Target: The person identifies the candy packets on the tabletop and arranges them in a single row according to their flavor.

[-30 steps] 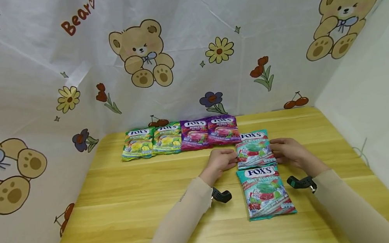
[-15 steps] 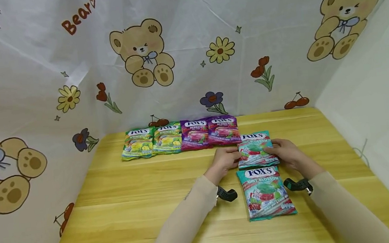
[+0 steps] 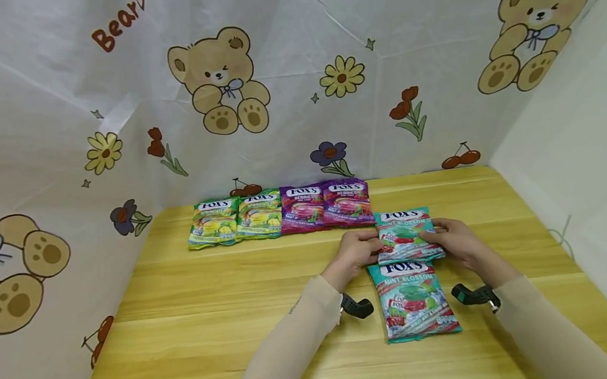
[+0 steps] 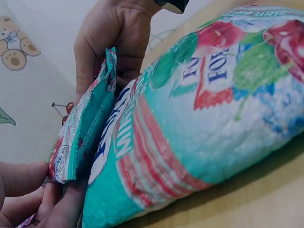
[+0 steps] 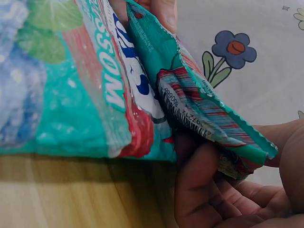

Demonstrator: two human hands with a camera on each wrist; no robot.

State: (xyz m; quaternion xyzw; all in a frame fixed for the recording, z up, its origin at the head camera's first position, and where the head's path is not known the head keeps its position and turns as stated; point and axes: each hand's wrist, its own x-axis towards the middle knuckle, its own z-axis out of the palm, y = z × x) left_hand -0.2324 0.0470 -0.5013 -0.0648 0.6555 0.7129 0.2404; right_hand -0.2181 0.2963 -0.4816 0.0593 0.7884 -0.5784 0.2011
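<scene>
A teal Mint Blossom candy bag (image 3: 406,237) is held between my two hands, slightly raised and tilted at the top end of a second teal candy bag (image 3: 417,303). My left hand (image 3: 354,251) pinches its left edge; in the left wrist view the thumb (image 4: 23,178) is on one face and fingers are beneath. At the right edge, my right hand (image 3: 458,245) grips it, thumb on the printed front. The right wrist view shows the held bag's barcoded back (image 5: 183,107) and curled fingers (image 5: 199,185) under it. The second bag lies flat on the table, untouched.
Along the back of the wooden table (image 3: 212,320) lie two yellow-green candy bags (image 3: 259,217) and two purple Berries bags (image 3: 346,204), side by side. A bear-printed cloth (image 3: 298,135) hangs behind them. A white wall (image 3: 593,125) bounds the right side.
The held candy bag has shifted right and slightly towards me, away from the purple bags. My right thumb has come onto its front, and both hands have moved along with it.
</scene>
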